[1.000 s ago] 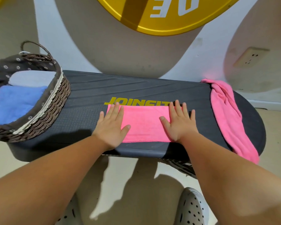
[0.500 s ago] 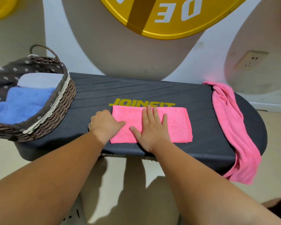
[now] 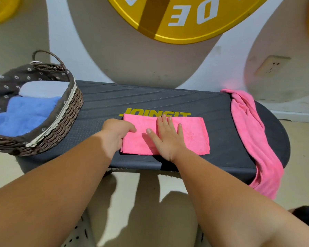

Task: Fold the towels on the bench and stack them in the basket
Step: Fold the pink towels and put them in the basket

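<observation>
Towels already fill the woven basket (image 3: 61, 120) at the left end of the desk (image 3: 150, 97). Blue towels (image 3: 25, 111) lie toward the front of it and a pale grey towel (image 3: 43, 89) behind them, all inside a dark flower-print liner. The basket's left side runs out of view, so I cannot tell what else it holds.

The folded pink towel (image 3: 191, 134) lies flat near the middle of the desk, close to the front edge. The left hand (image 3: 114, 134) grips its left edge, with the thumb on top and the other fingers curled out of sight. The right hand (image 3: 166, 139) presses down on the middle with its palm flat and its fingers straight and slightly spread. The towel's far edge covers the bottom of the yellow lettering (image 3: 157, 112).

This towel is a rectangle whose long axis runs left to right along the desk, parallel to the front edge. A loose pink towel (image 3: 251, 132) lies crumpled across the desk's right end, running from the far side to the near side. Its lower end hangs over the front edge.
</observation>
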